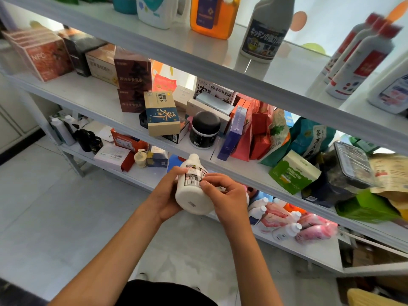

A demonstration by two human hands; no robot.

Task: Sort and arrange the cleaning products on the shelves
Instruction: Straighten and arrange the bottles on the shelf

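While tilted, white bottle (194, 191) | between left hand (164, 198), right hand (223, 195) fingers

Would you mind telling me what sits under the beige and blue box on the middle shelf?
The beige and blue box lies tilted on top of a black box, whose edges show at its left and lower right. The rest of the black box is covered, so anything more beneath cannot be seen.

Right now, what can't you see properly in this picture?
All in the head view:
- White bottle: label print too small to read; both hands, left and right, cover its sides.
- Red-capped bottles, top shelf: blurred.
- Orange bottle: top cut off by the upper edge.
- Pink packs, bottom shelf: partly hidden behind the shelf above.
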